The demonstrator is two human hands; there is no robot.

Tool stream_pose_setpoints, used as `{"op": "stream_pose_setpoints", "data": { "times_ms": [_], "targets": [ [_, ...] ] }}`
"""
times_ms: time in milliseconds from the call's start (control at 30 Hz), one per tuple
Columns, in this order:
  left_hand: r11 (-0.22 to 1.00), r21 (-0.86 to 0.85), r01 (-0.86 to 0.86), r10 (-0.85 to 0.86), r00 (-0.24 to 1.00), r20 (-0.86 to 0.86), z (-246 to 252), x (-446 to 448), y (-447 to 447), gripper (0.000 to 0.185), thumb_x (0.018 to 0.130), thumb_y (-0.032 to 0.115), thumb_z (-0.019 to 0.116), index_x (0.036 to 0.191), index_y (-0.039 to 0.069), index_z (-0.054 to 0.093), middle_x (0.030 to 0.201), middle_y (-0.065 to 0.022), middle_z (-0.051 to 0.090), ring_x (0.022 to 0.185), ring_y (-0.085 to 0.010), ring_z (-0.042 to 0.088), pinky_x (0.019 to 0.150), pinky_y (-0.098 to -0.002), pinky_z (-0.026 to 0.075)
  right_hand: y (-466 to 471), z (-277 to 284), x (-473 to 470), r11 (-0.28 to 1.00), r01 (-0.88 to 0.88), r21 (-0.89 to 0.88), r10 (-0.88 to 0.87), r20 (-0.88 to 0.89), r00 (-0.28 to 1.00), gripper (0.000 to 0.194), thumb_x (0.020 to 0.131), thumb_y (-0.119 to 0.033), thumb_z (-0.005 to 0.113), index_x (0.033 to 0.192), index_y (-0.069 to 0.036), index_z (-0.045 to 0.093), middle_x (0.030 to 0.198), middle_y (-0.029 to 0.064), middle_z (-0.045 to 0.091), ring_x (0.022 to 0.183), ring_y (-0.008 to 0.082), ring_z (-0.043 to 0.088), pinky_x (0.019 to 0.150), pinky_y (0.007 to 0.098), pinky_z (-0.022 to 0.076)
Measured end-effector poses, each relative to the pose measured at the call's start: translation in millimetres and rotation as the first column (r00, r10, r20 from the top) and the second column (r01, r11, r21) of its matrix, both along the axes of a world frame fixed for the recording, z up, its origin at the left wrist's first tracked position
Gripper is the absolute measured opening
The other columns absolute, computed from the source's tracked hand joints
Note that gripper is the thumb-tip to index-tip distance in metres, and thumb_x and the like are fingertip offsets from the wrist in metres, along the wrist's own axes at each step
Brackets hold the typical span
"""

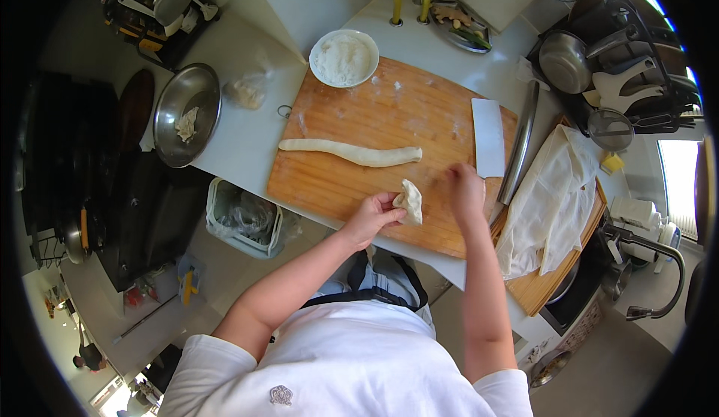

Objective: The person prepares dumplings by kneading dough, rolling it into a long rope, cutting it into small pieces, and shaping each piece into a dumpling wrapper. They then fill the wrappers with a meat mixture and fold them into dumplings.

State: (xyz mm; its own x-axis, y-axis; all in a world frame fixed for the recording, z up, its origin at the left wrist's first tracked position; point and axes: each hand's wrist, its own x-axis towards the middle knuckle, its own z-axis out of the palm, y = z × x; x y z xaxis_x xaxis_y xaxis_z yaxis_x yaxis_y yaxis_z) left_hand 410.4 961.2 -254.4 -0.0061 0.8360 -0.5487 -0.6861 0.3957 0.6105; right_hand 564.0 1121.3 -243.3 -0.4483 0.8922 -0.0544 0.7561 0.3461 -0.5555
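A long rope of pale dough [359, 154] lies across the wooden board [337, 186]. Below its right end, my left hand [373, 217] pinches a small, flattened, crumpled piece of dough [411, 203] between thumb and fingers, over the board's near part. My right hand [465, 186] is blurred above the board's right side, close to the lower left corner of a flat metal blade [488, 137]; its fingers look curled, and whether anything is in them cannot be told. A white bowl of flour [344, 58] rests at the board's far left corner.
Left of the board stand a steel bowl with a dough scrap [187, 114] and a plastic bag [247, 89]. A metal rolling pin [519, 144] and a white cloth [547, 203] on wood lie at the right. A lined bin [244, 217] stands below the counter edge.
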Motion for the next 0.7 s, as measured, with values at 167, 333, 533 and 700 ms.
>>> {"op": "stream_pose_setpoints", "data": {
  "times_ms": [167,333,533,700],
  "targets": [
    [0.999,0.017,-0.043,0.045,0.991,-0.125,13.7,-4.5,-4.2,0.029,0.083,0.003,0.068,0.111,0.001,0.063,0.103,-0.0046,0.067,0.091,-0.0107,0.063,0.081,-0.0257,0.051,14.9,71.6,237.8,0.814,0.505,0.287,-0.494,-0.116,0.862,0.013,0.083,0.001,0.061,0.096,-0.001,0.065,0.081,0.0069,0.064,0.076,0.0129,0.06,0.072,0.0268,0.0489],
    [1.0,0.015,0.002,0.001,0.979,-0.205,14.2,6.5,15.4,0.03,0.078,0.004,0.074,0.106,-0.002,0.064,0.098,-0.007,0.068,0.087,-0.0114,0.064,0.08,-0.0253,0.05,-0.1,96.9,511.6,0.724,0.451,0.522,-0.69,0.555,0.465,0.03,0.082,-0.017,0.068,0.107,-0.001,0.065,0.102,0.0157,0.068,0.091,0.0262,0.066,0.081,0.0385,0.0501],
    [0.999,-0.002,-0.047,0.046,0.975,-0.217,21.7,10.4,18.9,0.03,0.078,0.005,0.076,0.105,-0.002,0.064,0.098,-0.0071,0.068,0.09,-0.0119,0.063,0.082,-0.0257,0.051,8.3,117.0,353.1,0.566,0.687,0.457,-0.822,0.377,0.427,0.026,0.085,-0.022,0.065,0.106,-0.006,0.068,0.104,0.0144,0.068,0.093,0.0286,0.066,0.079,0.0389,0.0507],
    [1.0,-0.005,0.008,-0.009,0.966,-0.259,33.4,16.6,27.4,0.03,0.082,0.01,0.073,0.108,-0.002,0.064,0.099,-0.0052,0.067,0.087,-0.0092,0.061,0.078,-0.0245,0.049,-40.5,62.8,128.6,0.913,0.199,-0.356,-0.304,-0.269,0.914,0.022,0.085,0.001,0.061,0.107,-0.002,0.065,0.098,0.0062,0.064,0.089,0.0163,0.063,0.076,0.0281,0.0525]
  ]
}}
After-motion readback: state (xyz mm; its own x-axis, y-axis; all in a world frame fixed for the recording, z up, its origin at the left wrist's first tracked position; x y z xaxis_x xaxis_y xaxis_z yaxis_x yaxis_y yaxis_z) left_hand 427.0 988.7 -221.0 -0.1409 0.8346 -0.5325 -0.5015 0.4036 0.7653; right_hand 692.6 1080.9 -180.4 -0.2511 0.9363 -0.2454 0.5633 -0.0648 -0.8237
